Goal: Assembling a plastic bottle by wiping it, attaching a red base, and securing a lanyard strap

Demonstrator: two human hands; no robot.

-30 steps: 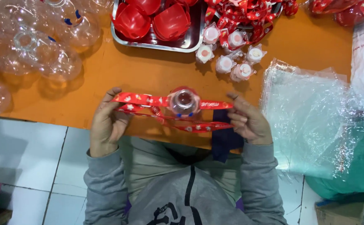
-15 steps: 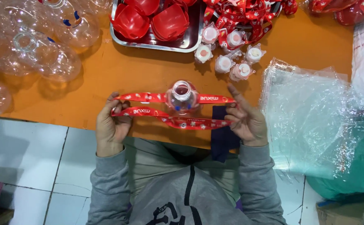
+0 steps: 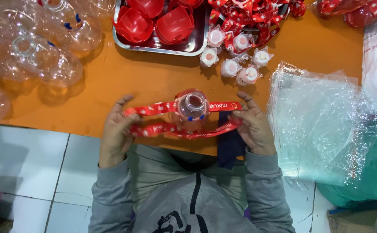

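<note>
On orange desk, near front edge, between both hands: clear bottle with red strap looped around. Left hand pinching strap's left end, right hand pinching right end. Strap-fitting step; next probably needs pulling strap snug at neck

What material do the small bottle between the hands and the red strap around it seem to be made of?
Small bottle: probably clear glossy plastic; the table colour shows through it.
Red strap: seemingly woven fabric ribbon, matte; it bends limply between the left hand and right hand.
</note>
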